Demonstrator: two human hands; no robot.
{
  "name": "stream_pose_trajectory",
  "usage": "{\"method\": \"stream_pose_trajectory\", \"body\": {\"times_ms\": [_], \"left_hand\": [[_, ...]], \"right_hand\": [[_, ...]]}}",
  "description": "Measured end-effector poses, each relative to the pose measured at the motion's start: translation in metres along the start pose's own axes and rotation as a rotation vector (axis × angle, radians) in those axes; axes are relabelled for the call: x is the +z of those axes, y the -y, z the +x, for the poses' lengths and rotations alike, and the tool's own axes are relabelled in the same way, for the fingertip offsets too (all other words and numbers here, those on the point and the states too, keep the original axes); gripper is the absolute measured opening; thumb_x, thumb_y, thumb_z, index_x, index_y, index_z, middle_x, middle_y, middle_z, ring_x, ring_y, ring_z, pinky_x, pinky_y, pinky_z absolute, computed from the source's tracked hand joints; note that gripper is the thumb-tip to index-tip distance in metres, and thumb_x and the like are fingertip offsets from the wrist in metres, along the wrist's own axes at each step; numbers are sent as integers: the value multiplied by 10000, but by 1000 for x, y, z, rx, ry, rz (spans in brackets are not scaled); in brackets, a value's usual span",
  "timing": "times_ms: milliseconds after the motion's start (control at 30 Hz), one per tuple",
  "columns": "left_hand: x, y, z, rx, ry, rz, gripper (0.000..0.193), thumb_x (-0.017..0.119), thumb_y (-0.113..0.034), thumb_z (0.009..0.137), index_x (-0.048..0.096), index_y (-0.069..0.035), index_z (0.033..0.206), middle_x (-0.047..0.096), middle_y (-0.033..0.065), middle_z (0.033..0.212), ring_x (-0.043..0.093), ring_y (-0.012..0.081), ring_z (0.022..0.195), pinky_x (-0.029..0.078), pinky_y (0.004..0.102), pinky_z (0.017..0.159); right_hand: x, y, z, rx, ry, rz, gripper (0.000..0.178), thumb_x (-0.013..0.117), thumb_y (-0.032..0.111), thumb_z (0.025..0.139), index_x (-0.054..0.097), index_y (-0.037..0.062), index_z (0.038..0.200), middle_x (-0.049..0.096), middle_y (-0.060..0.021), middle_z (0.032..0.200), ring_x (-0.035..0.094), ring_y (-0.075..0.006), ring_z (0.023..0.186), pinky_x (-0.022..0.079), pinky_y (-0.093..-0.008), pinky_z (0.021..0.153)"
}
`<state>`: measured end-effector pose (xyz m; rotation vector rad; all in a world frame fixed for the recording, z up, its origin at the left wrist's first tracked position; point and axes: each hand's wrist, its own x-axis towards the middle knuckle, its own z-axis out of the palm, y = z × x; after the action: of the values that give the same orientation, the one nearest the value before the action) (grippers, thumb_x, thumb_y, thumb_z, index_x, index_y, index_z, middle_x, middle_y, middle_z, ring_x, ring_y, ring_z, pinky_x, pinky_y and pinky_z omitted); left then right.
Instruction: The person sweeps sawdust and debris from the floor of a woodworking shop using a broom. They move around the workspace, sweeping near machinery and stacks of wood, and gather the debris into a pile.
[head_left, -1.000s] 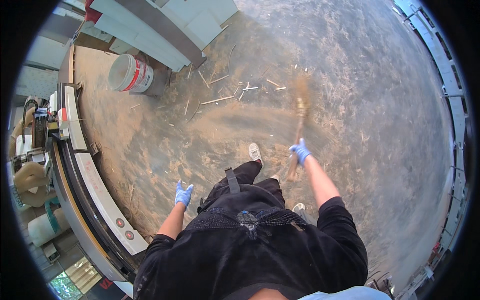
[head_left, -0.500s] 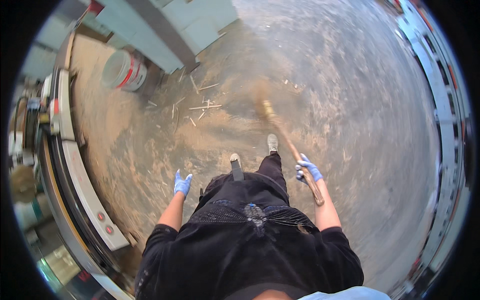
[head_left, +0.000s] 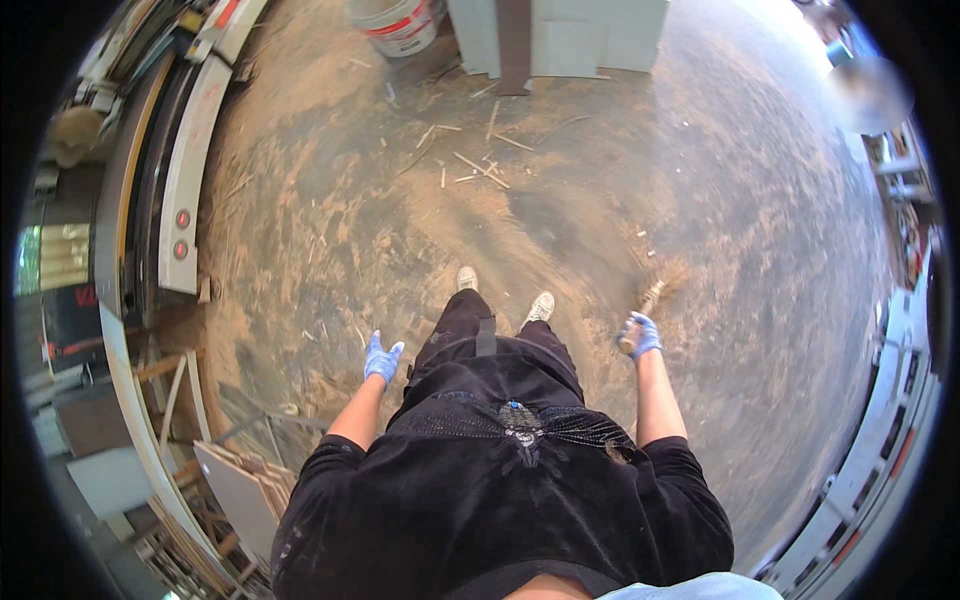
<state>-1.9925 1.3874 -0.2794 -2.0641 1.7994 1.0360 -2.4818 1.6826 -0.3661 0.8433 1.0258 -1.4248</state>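
A short broom point(head_left: 654, 296) with straw-coloured bristles is gripped in my right hand point(head_left: 641, 335), out to the right of my body. Its bristle end points away from me, low over the dusty floor, and looks slightly blurred. The handle is seen almost end-on, so most of its length is hidden. My left hand point(head_left: 382, 358) hangs free on the other side, its fingers apart and nothing in it. Both hands wear blue-and-white work gloves. Ahead of my feet, thin wood strips point(head_left: 482, 170) lie scattered on the floor among sawdust.
A white bucket point(head_left: 400, 32) with a red band stands at the far left, beside pale panels point(head_left: 600, 40) and a dark post. Along the left runs a long machine point(head_left: 188, 190) with red buttons. Boards point(head_left: 240, 490) lean at lower left; pale equipment point(head_left: 900, 370) lines the right edge.
The broom has swung from in front of my feet to my right side, its bristles now near my hand's line. My view has turned right; the bucket and panels sit farther up the picture.
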Motion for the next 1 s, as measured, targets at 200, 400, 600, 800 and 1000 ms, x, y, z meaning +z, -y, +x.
{"method": "stream_pose_trajectory", "body": {"times_ms": [200, 400, 600, 800, 1000], "left_hand": [[17, 55, -38, -256, -76, -151, 788, 651, -371, 739, 236, -86, 1346, 334, 212, 1327, 368, 328, 1205, 327, 365, 971], [-15, 44, -31, -330, -37, -151, 779, 641, -385, 743, 235, -111, 1349, 325, 214, 1331, 378, 340, 1194, 331, 366, 968], [-75, 37, 28, -349, -140, -246, 752, 629, -381, 756, 243, -124, 1347, 346, 211, 1320, 384, 330, 1193, 326, 360, 968], [-78, 70, 53, -343, -146, -355, 770, 636, -369, 754, 235, -83, 1346, 372, 206, 1307, 392, 319, 1190, 326, 350, 963], [-80, 63, 53, -464, -85, -386, 768, 639, -343, 759, 231, -63, 1346, 334, 198, 1339, 372, 303, 1208, 322, 343, 967]], "right_hand": [[189, -84, 31, -100, -135, -492, 482, 590, 47, 695, 317, 206, 1058, 461, -91, 696, 509, -243, 542, 450, -405, 464], [295, -104, 90, 127, 108, -938, 773, 604, 63, 722, 159, 270, 1318, 495, -58, 624, 488, -193, 451, 415, -369, 411], [360, -45, 50, 321, 366, -546, 435, 553, 162, 801, 342, 278, 1163, 506, 1, 596, 473, -129, 433, 383, -302, 387], [373, -6, 28, 74, 169, -516, 333, 574, 176, 780, 398, 229, 1058, 493, -8, 596, 476, -145, 437, 385, -317, 385], [366, 91, 108, 100, 59, -503, 76, 555, 176, 733, 489, 145, 714, 489, 3, 543, 476, -158, 424, 383, -326, 379]]}}
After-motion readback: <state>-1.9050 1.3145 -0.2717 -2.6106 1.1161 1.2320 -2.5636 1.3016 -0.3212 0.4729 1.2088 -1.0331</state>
